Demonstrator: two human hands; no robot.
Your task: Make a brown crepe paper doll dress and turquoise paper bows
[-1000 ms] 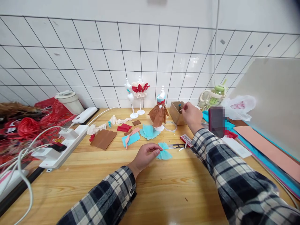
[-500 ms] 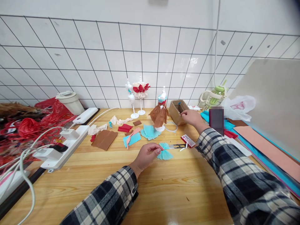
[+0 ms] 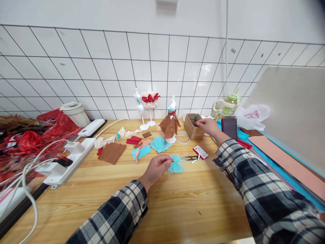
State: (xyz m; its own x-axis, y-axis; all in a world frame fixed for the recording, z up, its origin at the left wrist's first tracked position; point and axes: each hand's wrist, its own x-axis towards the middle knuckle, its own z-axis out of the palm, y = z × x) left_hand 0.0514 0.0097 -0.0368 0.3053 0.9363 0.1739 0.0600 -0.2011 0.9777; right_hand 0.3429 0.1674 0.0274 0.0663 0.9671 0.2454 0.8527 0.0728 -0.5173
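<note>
My left hand (image 3: 157, 167) pinches the gathered middle of a light blue crepe paper piece (image 3: 176, 165), which fans out just above the table. Over the open top of a small cardboard box (image 3: 193, 130), my right hand (image 3: 209, 125) has its fingers closed together; whatever is between them cannot be made out. Thread snips (image 3: 190, 158) lie beside the fan, next to a red and white packet (image 3: 200, 152) and small white sticks. Behind stands a mini dress form (image 3: 170, 118) wearing a brown crepe skirt with a blue and red top.
Two more dress forms (image 3: 150, 101) stand near the tiled wall. Crepe scraps, including a brown sheet (image 3: 111, 153) and blue pieces (image 3: 160, 145), lie mid-table. A white power strip (image 3: 73, 164) with cables is at left, a wire coil (image 3: 182, 138) near the box, paper sheets (image 3: 279, 156) at right.
The view has tilted and shifted slightly. My right hand has lifted a little at the box, its fingertips now nearer the top of the opening. My left hand keeps its pinch on the blue crepe paper.
</note>
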